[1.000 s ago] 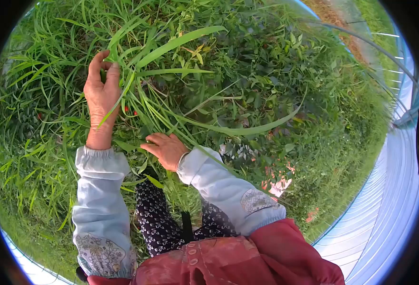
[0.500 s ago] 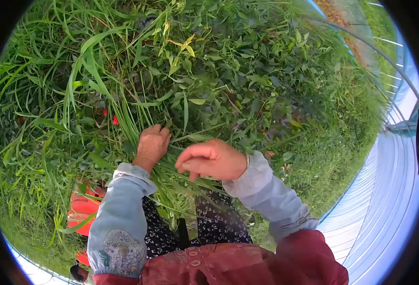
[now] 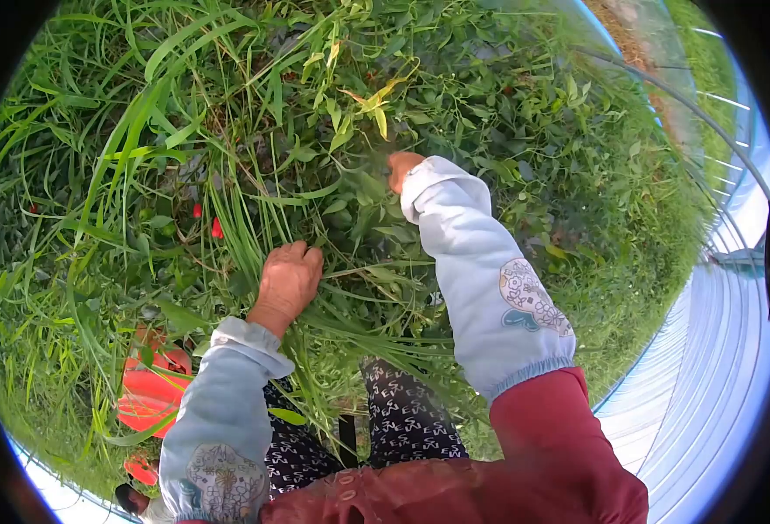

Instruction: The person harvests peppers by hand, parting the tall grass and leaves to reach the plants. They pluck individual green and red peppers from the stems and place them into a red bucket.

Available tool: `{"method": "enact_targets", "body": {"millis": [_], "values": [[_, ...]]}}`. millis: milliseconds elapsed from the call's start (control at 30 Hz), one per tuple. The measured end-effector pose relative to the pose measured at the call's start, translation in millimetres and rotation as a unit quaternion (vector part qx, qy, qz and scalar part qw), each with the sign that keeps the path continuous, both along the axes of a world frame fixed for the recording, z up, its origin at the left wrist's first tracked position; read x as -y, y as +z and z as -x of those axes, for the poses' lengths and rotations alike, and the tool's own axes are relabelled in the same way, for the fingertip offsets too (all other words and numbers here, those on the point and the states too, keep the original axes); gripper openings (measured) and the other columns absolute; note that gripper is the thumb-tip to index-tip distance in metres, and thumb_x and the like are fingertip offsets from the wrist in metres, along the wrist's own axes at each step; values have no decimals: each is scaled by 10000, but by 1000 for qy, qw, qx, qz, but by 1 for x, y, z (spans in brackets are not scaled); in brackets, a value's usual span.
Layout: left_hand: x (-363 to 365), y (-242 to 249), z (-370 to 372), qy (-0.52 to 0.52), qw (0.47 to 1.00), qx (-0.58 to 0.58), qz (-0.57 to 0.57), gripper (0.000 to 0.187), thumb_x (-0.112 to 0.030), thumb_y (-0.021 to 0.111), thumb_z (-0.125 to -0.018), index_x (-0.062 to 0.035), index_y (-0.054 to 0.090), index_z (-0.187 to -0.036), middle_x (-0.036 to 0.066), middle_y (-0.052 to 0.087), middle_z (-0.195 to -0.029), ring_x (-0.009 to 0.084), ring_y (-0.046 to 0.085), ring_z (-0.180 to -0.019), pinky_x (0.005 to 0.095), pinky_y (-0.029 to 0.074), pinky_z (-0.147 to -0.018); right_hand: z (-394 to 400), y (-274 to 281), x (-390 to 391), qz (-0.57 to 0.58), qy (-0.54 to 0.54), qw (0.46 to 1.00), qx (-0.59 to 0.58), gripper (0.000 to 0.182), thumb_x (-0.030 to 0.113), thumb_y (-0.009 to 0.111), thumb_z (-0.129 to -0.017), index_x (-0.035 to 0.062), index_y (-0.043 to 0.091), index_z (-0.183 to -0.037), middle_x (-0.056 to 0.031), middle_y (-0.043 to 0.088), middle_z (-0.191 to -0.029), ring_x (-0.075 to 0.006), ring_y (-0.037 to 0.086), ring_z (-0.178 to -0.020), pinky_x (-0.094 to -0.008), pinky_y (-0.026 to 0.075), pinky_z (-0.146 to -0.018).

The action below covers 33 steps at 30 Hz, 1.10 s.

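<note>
Left hand [image 3: 287,281] fingers clenched around grass bunch [image 3: 227,218], right hand [image 3: 400,169] reaching into leafy plants [image 3: 455,113], fingers hidden, grip unclear.

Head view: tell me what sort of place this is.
Probably a plastic-covered growing tunnel or greenhouse: curved hoops and sheeting run along the edge, and thick grass and leafy plants with small red fruits fill the ground.

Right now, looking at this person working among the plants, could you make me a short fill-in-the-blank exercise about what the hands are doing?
1. The left hand is closed around a bunch of long ____ blades.
2. The right hand reaches away from the body, mostly hidden among the ____.
3. The small berries near the grass are ____ in colour.
4. Both sleeves are pale ____.

Missing words: grass; leaves; red; blue
</note>
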<state>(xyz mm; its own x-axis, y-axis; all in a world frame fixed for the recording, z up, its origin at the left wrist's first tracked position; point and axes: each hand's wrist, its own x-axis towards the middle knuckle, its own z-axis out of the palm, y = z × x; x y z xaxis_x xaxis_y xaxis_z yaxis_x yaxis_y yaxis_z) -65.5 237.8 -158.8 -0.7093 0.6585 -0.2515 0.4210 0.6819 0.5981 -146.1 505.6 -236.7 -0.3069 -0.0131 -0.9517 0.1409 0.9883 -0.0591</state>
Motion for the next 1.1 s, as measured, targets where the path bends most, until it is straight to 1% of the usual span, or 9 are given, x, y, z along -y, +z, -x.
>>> {"method": "enact_targets", "body": {"millis": [167,267,433,500,700,867,900,1000,1100], "values": [[-3,2,2,2,1000,1,7,94,-131,603,-739,-66,554,-786,90,505,-719,272,548,-703,373,457,-676,-21,17,-20,52,-210,964,-152,436,279,615,-721,63,575,-1098,-160,546,-1152,-296,498,-1090,-352,388,-936],[-4,2,3,20,1000,-2,-6,78,-131,586,-756,-65,557,-786,90,505,-714,268,550,-703,373,456,-674,-31,20,-35,123,-318,931,-127,390,192,671,-680,53,611,-1040,-124,649,-899,-220,618,-846,-302,464,-774],[-3,1,5,34,999,2,-15,78,-120,580,-738,-66,556,-789,88,508,-718,267,553,-707,374,454,-672,-47,29,-48,65,-549,815,-175,244,106,640,-723,70,592,-959,-21,605,-803,-120,564,-668,-267,470,-525],[-2,2,7,42,999,-1,-22,83,-112,581,-723,-68,556,-789,86,510,-722,266,553,-708,375,453,-672,-44,35,-47,146,-683,683,-214,230,56,643,-727,55,570,-945,-40,613,-812,-129,577,-648,-246,457,-513],[-5,11,14,62,997,-3,-39,246,-79,536,-700,-79,557,-945,88,521,-852,256,557,-794,353,444,-746,-38,60,-53,238,-801,386,-391,224,-43,550,-756,25,532,-969,-92,587,-933,-210,611,-750,-250,479,-569],[-4,19,20,108,993,-3,-52,346,-26,556,-659,-57,551,-1003,127,554,-971,291,565,-872,374,455,-801,-56,152,-12,345,-736,489,-316,317,-5,477,-792,-11,514,-1107,-112,542,-1029,-210,560,-809,-301,465,-706],[-4,23,25,109,993,-6,-54,346,-26,556,-659,-57,551,-1003,127,554,-971,291,565,-872,374,455,-801,-66,169,1,318,-668,577,-345,336,4,473,-791,-15,506,-1124,-122,547,-1022,-204,543,-793,-304,459,-704],[4,36,38,172,983,-14,-68,337,-21,554,-663,-49,551,-999,131,556,-995,293,561,-906,371,451,-808,-79,245,43,412,-554,680,-245,326,-23,462,-794,-24,506,-1117,-128,565,-1007,-196,558,-813,-310,472,-716],[10,46,50,204,973,-47,-94,336,-15,554,-683,-80,553,-1012,123,551,-953,292,563,-854,380,458,-764,-79,273,96,542,-554,620,-120,337,-39,449,-804,-20,497,-1138,-127,558,-1059,-205,574,-850,-323,484,-731]]}}
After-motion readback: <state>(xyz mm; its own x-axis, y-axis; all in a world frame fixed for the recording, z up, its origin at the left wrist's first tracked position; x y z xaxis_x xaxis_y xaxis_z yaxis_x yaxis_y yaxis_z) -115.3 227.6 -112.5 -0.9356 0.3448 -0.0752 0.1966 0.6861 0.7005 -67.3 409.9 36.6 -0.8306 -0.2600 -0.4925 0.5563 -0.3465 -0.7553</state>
